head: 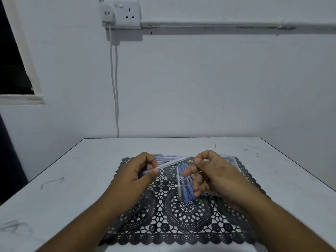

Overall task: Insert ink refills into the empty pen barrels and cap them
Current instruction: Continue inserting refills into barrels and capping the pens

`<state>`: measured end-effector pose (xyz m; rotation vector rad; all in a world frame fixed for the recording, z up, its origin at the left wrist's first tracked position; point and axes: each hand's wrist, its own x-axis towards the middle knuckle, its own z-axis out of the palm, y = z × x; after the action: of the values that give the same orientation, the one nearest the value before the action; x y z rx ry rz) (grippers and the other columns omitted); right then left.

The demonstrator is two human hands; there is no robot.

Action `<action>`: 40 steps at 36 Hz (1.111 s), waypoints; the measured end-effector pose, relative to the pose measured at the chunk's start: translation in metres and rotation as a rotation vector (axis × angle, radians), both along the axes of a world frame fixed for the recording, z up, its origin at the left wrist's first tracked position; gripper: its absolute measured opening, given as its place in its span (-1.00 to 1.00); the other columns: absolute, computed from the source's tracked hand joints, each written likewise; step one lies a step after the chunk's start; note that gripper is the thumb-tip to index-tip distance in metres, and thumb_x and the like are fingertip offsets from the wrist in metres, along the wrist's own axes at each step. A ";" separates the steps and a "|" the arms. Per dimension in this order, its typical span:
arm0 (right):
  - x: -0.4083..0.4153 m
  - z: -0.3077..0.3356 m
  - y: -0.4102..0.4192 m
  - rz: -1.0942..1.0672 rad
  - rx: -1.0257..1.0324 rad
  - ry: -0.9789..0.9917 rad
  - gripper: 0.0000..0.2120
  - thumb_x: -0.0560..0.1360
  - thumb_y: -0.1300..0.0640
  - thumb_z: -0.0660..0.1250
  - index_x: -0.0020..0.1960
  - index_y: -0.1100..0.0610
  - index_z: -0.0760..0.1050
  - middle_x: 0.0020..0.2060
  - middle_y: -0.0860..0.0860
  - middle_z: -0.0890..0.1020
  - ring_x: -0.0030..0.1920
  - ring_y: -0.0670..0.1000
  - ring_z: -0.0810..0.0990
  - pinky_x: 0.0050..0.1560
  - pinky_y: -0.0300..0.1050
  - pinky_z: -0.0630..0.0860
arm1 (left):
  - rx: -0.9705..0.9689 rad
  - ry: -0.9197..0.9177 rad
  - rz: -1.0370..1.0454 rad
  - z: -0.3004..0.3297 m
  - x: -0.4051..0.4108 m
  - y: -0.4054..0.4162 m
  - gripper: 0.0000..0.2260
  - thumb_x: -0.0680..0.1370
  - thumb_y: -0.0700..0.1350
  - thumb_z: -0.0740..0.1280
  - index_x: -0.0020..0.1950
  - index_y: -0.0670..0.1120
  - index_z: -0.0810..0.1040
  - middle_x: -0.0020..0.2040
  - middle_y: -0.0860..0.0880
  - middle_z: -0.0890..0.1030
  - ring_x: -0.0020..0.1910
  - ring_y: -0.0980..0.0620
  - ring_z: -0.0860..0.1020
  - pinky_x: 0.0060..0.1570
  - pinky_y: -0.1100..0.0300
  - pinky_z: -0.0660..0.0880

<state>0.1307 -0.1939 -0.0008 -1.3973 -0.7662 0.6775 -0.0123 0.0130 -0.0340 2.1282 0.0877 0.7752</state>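
Note:
My left hand [140, 171] grips a clear pen barrel [172, 162] that slants up to the right, its open end near my right hand. My right hand [209, 171] hovers just right of that end with thumb and fingers curled together; whether they pinch a thin refill I cannot tell. Several blue pen caps [185, 186] lie in a row on the black lace mat [163, 224] under my right fingers. More pens [167, 158] lie behind my left hand at the mat's far edge.
A clear plastic container [231, 160] sits on the mat behind my right hand, mostly hidden. The mat lies on a white table [54, 188] against a white wall. A wall socket [121, 13] with a hanging white cable [114, 84] is above.

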 end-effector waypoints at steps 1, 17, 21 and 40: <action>-0.001 0.001 0.000 -0.006 0.012 -0.009 -0.87 0.73 0.14 0.15 0.14 0.22 0.34 -0.03 0.23 0.75 -0.35 0.11 0.63 -0.33 -0.05 0.64 | 0.001 -0.002 0.002 0.000 0.000 0.000 -0.99 0.65 -0.07 0.37 0.04 0.02 0.55 -0.26 0.07 0.51 -0.26 0.13 0.45 -0.18 0.10 0.40; -0.007 0.001 -0.006 -0.236 0.213 -0.246 -0.94 0.53 0.25 0.47 0.00 0.14 0.69 -0.16 0.15 0.73 -0.29 0.07 0.68 -0.21 -0.14 0.64 | 0.044 -0.022 0.017 0.005 -0.004 -0.006 -0.99 0.65 -0.06 0.36 0.05 0.04 0.56 -0.22 -0.06 0.54 -0.27 0.11 0.45 -0.21 0.16 0.39; -0.009 -0.002 -0.005 -0.237 0.217 -0.307 -0.90 0.53 0.24 0.47 -0.02 0.06 0.71 -0.14 0.15 0.72 -0.26 0.03 0.67 -0.18 -0.18 0.63 | 0.061 -0.030 0.018 0.006 -0.004 -0.007 -0.98 0.64 -0.04 0.36 0.05 0.05 0.55 -0.21 -0.08 0.55 -0.27 0.03 0.46 -0.21 0.13 0.39; -0.013 0.001 -0.009 -0.273 0.170 -0.500 -0.87 0.54 0.17 0.49 -0.04 -0.06 0.71 -0.18 -0.04 0.71 -0.20 0.16 0.66 -0.11 -0.03 0.63 | 0.131 -0.023 0.040 0.010 -0.007 -0.006 -0.94 0.64 -0.08 0.37 -0.01 0.06 0.55 -0.29 0.08 0.55 -0.32 0.16 0.46 -0.29 0.35 0.34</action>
<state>0.1177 -0.2029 0.0000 -1.4949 -0.9716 0.0416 -0.0189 0.0066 -0.0236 2.2463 0.0684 0.8493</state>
